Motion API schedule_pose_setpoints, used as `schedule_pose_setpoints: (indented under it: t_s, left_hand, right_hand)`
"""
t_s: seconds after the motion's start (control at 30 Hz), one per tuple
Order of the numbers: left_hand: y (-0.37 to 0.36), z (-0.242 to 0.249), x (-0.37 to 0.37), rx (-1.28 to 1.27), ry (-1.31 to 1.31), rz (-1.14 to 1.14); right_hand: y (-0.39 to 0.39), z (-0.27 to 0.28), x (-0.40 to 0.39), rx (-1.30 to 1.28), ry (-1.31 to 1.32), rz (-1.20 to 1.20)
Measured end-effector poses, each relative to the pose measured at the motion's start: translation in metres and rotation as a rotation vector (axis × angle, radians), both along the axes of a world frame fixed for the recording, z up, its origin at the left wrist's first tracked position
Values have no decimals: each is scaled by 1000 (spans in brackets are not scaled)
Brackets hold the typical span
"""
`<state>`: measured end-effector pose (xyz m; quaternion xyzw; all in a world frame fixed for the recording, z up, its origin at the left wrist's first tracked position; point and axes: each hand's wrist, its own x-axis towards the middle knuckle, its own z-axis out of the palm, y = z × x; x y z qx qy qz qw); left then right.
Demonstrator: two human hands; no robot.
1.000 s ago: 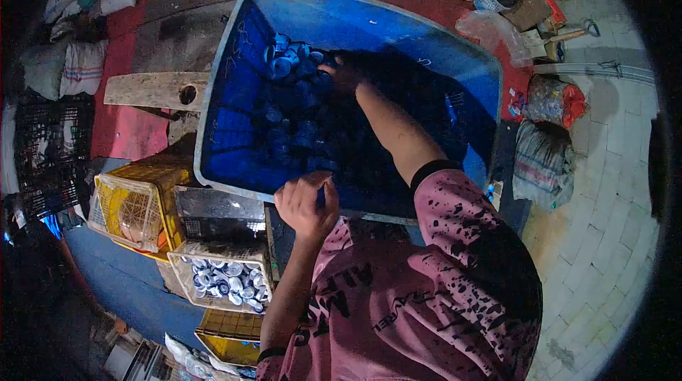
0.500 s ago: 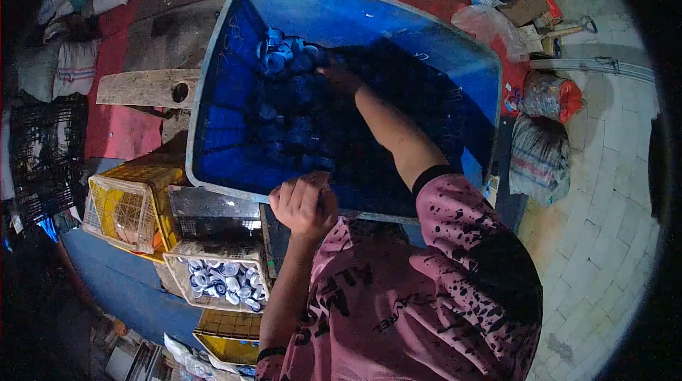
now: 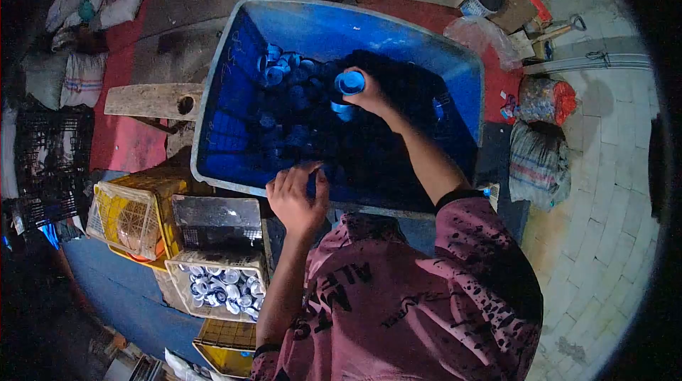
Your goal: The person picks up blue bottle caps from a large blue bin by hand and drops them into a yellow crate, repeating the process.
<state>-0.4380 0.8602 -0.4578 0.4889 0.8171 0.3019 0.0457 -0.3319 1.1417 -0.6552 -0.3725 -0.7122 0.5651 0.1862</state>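
Over the large blue tub (image 3: 341, 9), my right hand (image 3: 371, 94) grips a round, cup-shaped piece (image 3: 349, 83) with a raised rim, which looks light blue in this light. Just under it, another rounded light-blue piece (image 3: 344, 111) shows close to the fingers. More round pieces (image 3: 278, 66) lie heaped in the tub, brightest in its far left corner; much of the heap is in dark shadow. My left hand (image 3: 297, 197) is at the tub's near rim, its fingers bent and its thumb apart, with nothing visible in it.
Left of me stands a pale crate (image 3: 214, 288) filled with white round pieces, beside yellow crates (image 3: 135, 221). A wooden board (image 3: 149, 101) lies against the tub's left side. Woven sacks (image 3: 540, 168) and a clear bag (image 3: 483, 36) lie to the right.
My right hand has come up from the dark heap with a cup-shaped piece in its grip. My left hand has loosened from a fist, its thumb now apart.
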Motion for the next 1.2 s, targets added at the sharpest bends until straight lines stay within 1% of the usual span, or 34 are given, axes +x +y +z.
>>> schedule_pose_setpoints:
  t_s: [0.07,0.17,0.2,0.27,0.3,0.33,0.37,0.43,0.47,0.5,0.53,0.57,0.63,0.67,0.77,0.8,0.87,0.93,0.97,1.0,1.07,1.13,1.2]
  left_hand:
    - [2,10,0,-9,-141,27]
    - [11,8,0,105,-543,163]
    - [13,-1,-1,206,-862,143]
    - [30,2,3,328,-1198,208]
    - [38,4,3,388,-1365,237]
    - [46,-5,0,395,-1489,191]
    - [51,-11,5,447,-1524,182]
    - [68,0,25,554,-1594,171]
    - [73,0,31,615,-1565,115]
    - [75,-1,38,690,-1480,55]
    - [75,10,43,694,-1451,35]
    - [74,20,47,695,-1423,18]
    - [71,14,47,697,-1251,-5]
    - [70,11,47,691,-1160,-17]
    - [67,14,46,665,-880,-36]
    - [66,19,47,622,-836,-13]
    - [67,14,49,620,-969,43]
    - [68,5,51,631,-1113,110]
    - [68,-4,51,641,-1145,124]
    - [68,-14,50,651,-1177,139]
    - [67,-19,51,678,-1287,180]
    - [68,-17,51,718,-1441,229]
    - [69,-13,51,735,-1489,227]
  right_hand:
    - [-2,28,4,-87,100,-31]
    - [-11,42,13,-326,365,-176]
    - [-21,77,13,-379,516,-108]
    - [-48,131,15,-499,663,-122]
    - [-57,144,14,-559,738,-128]
    - [-62,143,13,-589,739,-199]
    - [-69,141,14,-292,720,-172]
    - [-86,151,10,-396,938,-170]
    - [-94,156,10,-358,922,-171]
    - [-101,160,11,-319,905,-172]
    - [-109,168,14,-329,820,-241]
    - [-115,177,17,-296,813,-241]
    - [-124,201,18,-230,798,-241]
    - [-123,196,21,-119,747,-203]
    - [-131,203,23,-251,696,-233]
    - [-133,200,24,-303,698,-258]
    - [-137,192,23,-406,700,-308]
    - [-141,201,15,-616,807,-413]
    - [-141,204,12,-722,857,-465]
    - [-137,177,12,-624,871,-439]
    - [-139,167,11,-603,848,-471]
    - [-143,173,10,-609,837,-496]
    - [-147,181,9,-643,839,-513]
